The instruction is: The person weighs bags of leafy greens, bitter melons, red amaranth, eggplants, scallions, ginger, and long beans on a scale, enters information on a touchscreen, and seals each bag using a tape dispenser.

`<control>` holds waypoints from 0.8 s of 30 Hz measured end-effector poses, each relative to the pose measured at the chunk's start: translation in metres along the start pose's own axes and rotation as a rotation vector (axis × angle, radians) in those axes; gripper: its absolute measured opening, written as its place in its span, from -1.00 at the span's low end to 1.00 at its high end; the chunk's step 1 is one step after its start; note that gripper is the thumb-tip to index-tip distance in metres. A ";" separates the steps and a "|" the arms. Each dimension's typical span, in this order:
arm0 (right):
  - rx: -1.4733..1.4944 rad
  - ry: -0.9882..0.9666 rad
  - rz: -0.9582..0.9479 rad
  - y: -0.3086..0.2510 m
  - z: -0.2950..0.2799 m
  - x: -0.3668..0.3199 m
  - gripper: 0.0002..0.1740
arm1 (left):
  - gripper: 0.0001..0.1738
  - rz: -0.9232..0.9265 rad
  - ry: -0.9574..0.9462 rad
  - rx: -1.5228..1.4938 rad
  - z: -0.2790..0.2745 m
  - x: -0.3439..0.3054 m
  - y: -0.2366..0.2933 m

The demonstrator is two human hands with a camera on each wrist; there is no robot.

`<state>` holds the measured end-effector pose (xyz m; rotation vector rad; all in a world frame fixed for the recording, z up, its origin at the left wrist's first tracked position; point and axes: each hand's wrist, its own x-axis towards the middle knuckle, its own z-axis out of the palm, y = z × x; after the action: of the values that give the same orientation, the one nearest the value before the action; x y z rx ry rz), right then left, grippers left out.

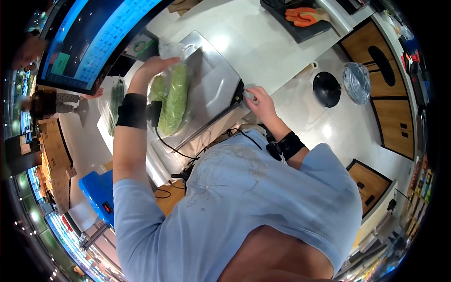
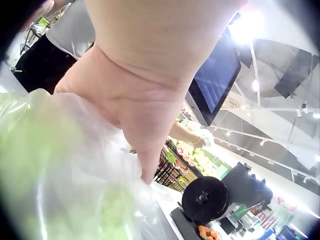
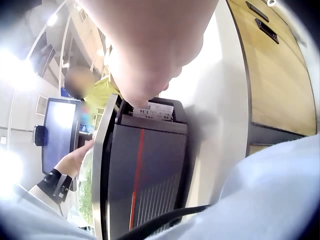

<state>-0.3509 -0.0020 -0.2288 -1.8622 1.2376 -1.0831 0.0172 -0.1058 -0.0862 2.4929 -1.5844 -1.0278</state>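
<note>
A clear plastic bag of long green vegetables [image 1: 176,101] lies on the scale's metal plate [image 1: 211,77]. My left hand [image 1: 155,69] grips the bag's upper part, its thumb extended; the bag hides most of the fingers in the left wrist view, where the bag [image 2: 65,170] is close below the hand [image 2: 135,100]. At the scale's black front end is my right hand [image 1: 262,104], fingers bent. In the right wrist view this hand [image 3: 150,55] has its fingertips at a white printed label [image 3: 159,111] in the slot of the dark printer housing [image 3: 155,165], pinching its edge.
A monitor [image 1: 94,42] stands beyond the left forearm, near another bagged green vegetable [image 1: 116,101]. Orange gloves [image 1: 305,17] rest on a dark device at the counter's back. Another person [image 1: 44,101] stands at the far left. Cables hang between scale and shirt.
</note>
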 end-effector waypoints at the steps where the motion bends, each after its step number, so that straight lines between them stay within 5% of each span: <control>1: 0.016 -0.005 -0.007 0.002 0.007 0.000 -0.73 | -0.12 0.069 -0.055 -0.102 0.000 0.000 -0.003; 2: 0.025 -0.011 -0.014 0.004 0.012 0.000 -0.73 | -0.26 0.137 -0.107 -0.204 0.000 0.000 -0.007; 3: 0.002 -0.036 0.022 0.007 0.016 0.000 -0.74 | -0.53 0.091 0.067 -0.222 0.000 -0.028 0.013; 6: -0.058 -0.058 0.012 0.016 0.024 0.000 -0.78 | -0.65 0.154 0.133 -0.602 0.008 -0.040 0.002; 10: -0.085 0.035 -0.100 0.016 0.025 0.003 -0.86 | -0.59 0.288 0.099 -1.173 0.005 -0.050 -0.039; 14: 0.022 0.067 -0.070 0.028 0.032 0.000 -0.90 | -0.71 0.246 0.280 -1.354 -0.016 -0.094 -0.055; 15: 0.062 0.080 -0.026 0.023 0.031 0.000 -0.91 | -0.64 0.359 0.329 -1.296 -0.019 -0.106 -0.057; 16: 0.069 0.072 -0.035 0.020 0.031 0.000 -0.91 | -0.55 0.718 -0.114 -1.470 -0.038 -0.111 -0.076; 18: 0.116 0.098 0.022 0.018 0.032 -0.001 -0.91 | -0.55 0.336 0.502 -1.611 -0.033 -0.143 -0.068; 22: 0.201 0.115 0.073 0.018 0.038 -0.003 -0.92 | -0.52 0.412 0.626 -1.788 -0.041 -0.198 -0.096; 24: 0.257 0.192 0.172 0.026 0.044 -0.007 -0.92 | -0.52 0.798 0.240 -1.802 -0.049 -0.218 -0.113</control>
<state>-0.3240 -0.0019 -0.2729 -1.4612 1.2719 -1.2812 0.0750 0.1106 0.0258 0.6350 -0.6387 -1.0439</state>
